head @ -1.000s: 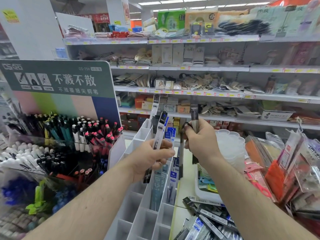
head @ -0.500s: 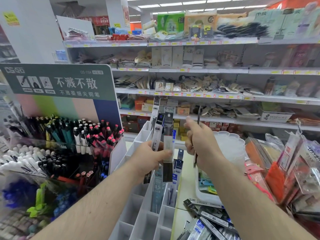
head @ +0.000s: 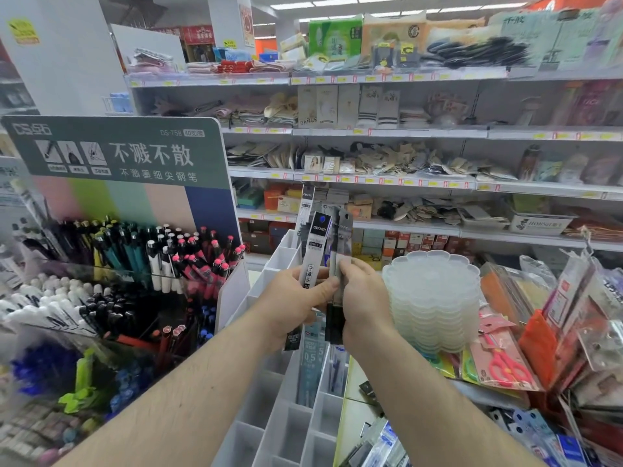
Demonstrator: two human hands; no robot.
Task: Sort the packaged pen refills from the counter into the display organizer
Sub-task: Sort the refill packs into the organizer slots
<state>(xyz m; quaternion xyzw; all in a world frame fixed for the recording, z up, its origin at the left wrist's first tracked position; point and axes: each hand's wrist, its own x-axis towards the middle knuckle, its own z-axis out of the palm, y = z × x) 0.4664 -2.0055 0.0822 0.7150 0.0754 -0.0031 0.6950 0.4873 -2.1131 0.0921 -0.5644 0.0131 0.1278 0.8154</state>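
My left hand (head: 292,305) grips a white-and-black refill packet (head: 315,246), upright above the white compartmented display organizer (head: 269,429). My right hand (head: 362,298) pinches a grey-and-black refill packet (head: 342,237) right beside it; the two packets overlap and both hands touch. A few refill packets (head: 312,369) stand in the organizer's slots below the hands. More packaged refills (head: 381,446) lie on the counter at the bottom right.
A pen display with a green sign (head: 111,153) and racks of pens (head: 161,261) stands to the left. A stack of clear flower-shaped trays (head: 435,298) sits right of the hands. Hanging packaged scissors (head: 505,362) and stationery crowd the right. Stocked shelves (head: 404,133) fill the background.
My right hand moved left and brought its grey packet against the packet in my left hand. The hands, apart before, now touch.
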